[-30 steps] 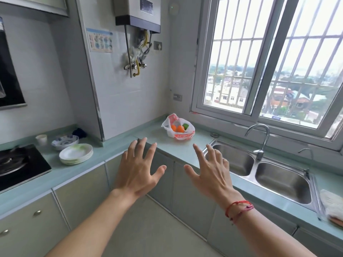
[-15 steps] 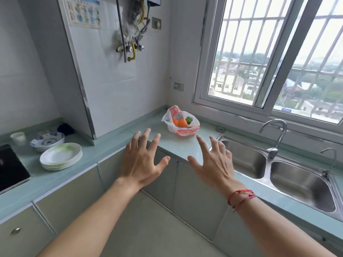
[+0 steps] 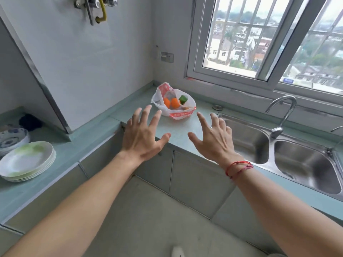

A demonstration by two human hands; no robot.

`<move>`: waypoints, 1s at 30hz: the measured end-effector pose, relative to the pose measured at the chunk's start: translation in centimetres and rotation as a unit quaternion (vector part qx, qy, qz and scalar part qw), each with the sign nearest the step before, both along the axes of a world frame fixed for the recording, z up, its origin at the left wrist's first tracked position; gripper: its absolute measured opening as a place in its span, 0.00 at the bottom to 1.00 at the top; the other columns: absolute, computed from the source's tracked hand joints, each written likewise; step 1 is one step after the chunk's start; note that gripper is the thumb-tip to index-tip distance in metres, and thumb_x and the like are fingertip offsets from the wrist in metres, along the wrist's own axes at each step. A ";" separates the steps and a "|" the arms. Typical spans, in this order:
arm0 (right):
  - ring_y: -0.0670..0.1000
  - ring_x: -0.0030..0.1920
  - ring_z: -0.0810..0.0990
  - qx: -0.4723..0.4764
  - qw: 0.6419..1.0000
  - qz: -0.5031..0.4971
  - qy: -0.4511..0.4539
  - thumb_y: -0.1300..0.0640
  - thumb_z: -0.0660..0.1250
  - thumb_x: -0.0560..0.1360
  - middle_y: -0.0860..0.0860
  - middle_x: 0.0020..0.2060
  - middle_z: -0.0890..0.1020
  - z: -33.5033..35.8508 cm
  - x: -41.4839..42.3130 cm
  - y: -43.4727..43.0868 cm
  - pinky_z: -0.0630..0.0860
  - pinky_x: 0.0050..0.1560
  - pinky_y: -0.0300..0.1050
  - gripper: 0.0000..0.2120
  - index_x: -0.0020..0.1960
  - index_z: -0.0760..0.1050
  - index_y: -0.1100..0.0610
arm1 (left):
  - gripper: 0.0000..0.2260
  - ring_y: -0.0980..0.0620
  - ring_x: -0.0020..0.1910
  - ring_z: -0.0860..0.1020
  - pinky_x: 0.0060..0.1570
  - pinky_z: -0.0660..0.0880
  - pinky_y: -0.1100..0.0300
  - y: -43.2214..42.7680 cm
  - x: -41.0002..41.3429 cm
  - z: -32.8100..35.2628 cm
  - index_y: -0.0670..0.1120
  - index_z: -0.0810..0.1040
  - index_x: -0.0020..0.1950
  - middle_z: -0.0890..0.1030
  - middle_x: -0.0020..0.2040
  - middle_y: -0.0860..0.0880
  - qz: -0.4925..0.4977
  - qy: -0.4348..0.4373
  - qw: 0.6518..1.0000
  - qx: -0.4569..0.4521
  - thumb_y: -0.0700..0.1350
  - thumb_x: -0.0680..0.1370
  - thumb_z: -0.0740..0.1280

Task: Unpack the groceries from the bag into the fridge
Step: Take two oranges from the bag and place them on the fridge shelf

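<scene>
We have come closer to the bag [image 3: 176, 113], which sits in the back corner of the worktop [image 3: 178, 133]. Our left hand [image 3: 143, 140] and right hand [image 3: 215, 143], fingers spread and holding nothing, now reach over its front edge, so grasping seems next.

One wide-angle camera is riding on the person's head, looking forward and down from standing height into the worktop [image 3: 178, 127] corner. It is sitting close behind the left hand [image 3: 143, 138] and right hand [image 3: 215, 143], taking in the window [image 3: 241, 43] above and the floor [image 3: 148, 210] below.
</scene>
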State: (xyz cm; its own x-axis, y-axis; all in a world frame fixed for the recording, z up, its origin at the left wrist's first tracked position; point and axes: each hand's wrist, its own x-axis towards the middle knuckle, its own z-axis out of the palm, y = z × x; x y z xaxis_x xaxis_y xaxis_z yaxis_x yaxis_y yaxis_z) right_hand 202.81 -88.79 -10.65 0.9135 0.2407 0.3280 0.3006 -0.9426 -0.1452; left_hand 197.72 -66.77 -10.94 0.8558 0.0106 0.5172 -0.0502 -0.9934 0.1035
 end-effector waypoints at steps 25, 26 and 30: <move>0.60 0.70 0.64 -0.023 0.996 0.034 0.080 0.37 0.57 0.77 0.59 0.74 0.62 -6.2 33.0 6.4 0.66 0.65 0.56 0.33 0.78 0.53 0.47 | 0.34 0.39 0.71 0.63 0.63 0.69 0.43 6.0 34.1 -5.8 0.48 0.67 0.74 0.65 0.74 0.42 0.011 0.111 0.994 -0.008 0.67 0.73 0.56; 0.60 0.70 0.65 -0.023 0.996 0.033 0.082 0.37 0.57 0.77 0.59 0.74 0.63 -6.6 34.1 6.9 0.66 0.65 0.56 0.33 0.78 0.54 0.47 | 0.34 0.39 0.71 0.63 0.63 0.69 0.43 6.4 35.3 -6.1 0.48 0.68 0.73 0.65 0.74 0.42 0.009 0.116 0.993 -0.012 0.67 0.73 0.56; 0.61 0.70 0.64 -0.022 0.995 0.017 0.094 0.39 0.60 0.77 0.59 0.73 0.63 -8.3 38.4 9.3 0.66 0.64 0.55 0.33 0.78 0.55 0.47 | 0.35 0.39 0.71 0.64 0.64 0.69 0.43 8.6 40.2 -7.6 0.49 0.68 0.73 0.66 0.73 0.43 -0.006 0.134 0.991 -0.024 0.67 0.72 0.56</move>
State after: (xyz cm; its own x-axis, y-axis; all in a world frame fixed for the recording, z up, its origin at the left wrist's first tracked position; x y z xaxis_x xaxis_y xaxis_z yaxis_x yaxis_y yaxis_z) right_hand 241.25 -79.53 -18.94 0.9490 0.2828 0.1397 0.3034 -0.9393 -0.1599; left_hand 237.92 -58.17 -18.59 0.9624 0.0185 0.2709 -0.0263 -0.9866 0.1609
